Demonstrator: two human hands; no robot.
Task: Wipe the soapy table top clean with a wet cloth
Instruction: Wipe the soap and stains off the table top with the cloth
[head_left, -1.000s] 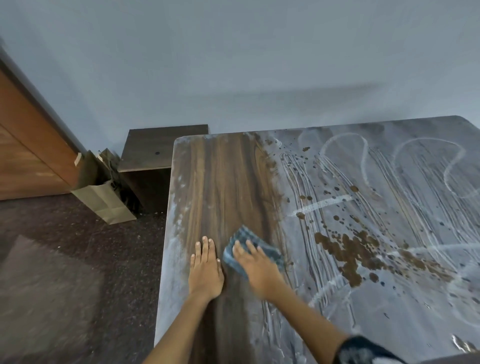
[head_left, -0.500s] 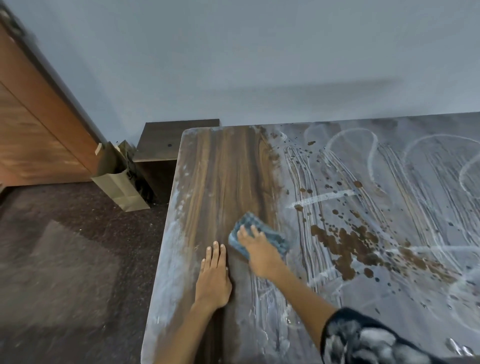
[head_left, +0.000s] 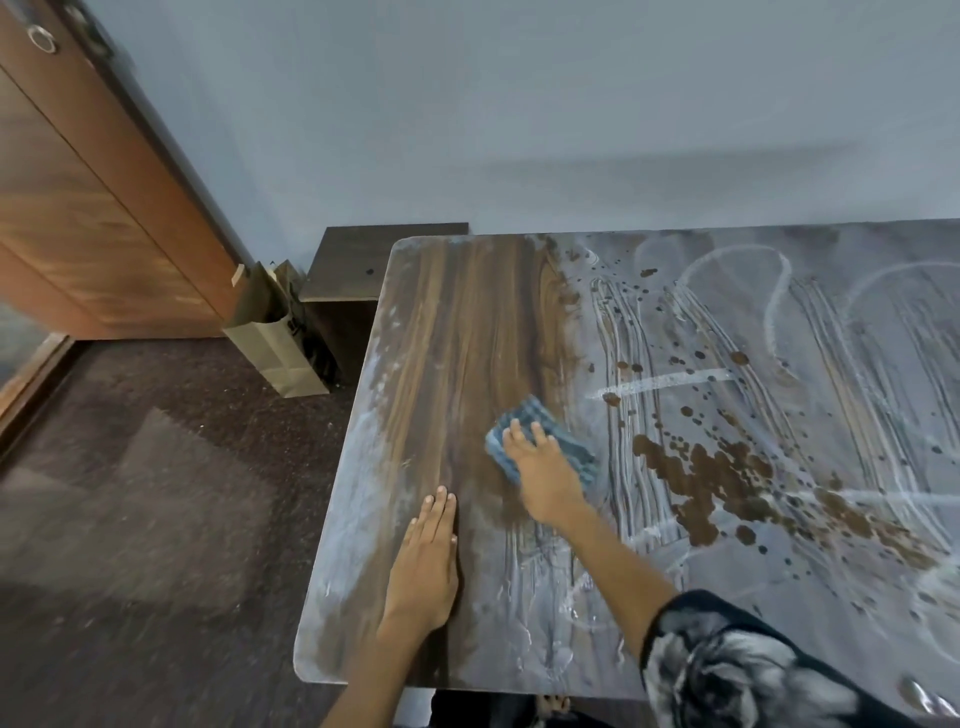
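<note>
A wooden table top (head_left: 467, 332) fills the right of the view. Its left strip shows dark bare wood grain. The right part is coated in grey-white soap film (head_left: 810, 395) with streaks, loops and brown wet spots. My right hand (head_left: 543, 475) presses flat on a folded blue cloth (head_left: 540, 441) at the border between the bare strip and the soapy part. My left hand (head_left: 426, 566) lies flat on the wood near the table's left front corner, fingers together, holding nothing.
A low dark side cabinet (head_left: 363, 270) stands against the grey wall behind the table's left corner. A brown paper bag (head_left: 275, 343) leans beside it. A wooden door (head_left: 88, 218) is at far left. Dark speckled floor (head_left: 156, 493) lies left of the table.
My right hand has pushed the cloth forward, away from me, along the edge of the soap film. My left hand stays flat on the wood. The view has shifted left.
</note>
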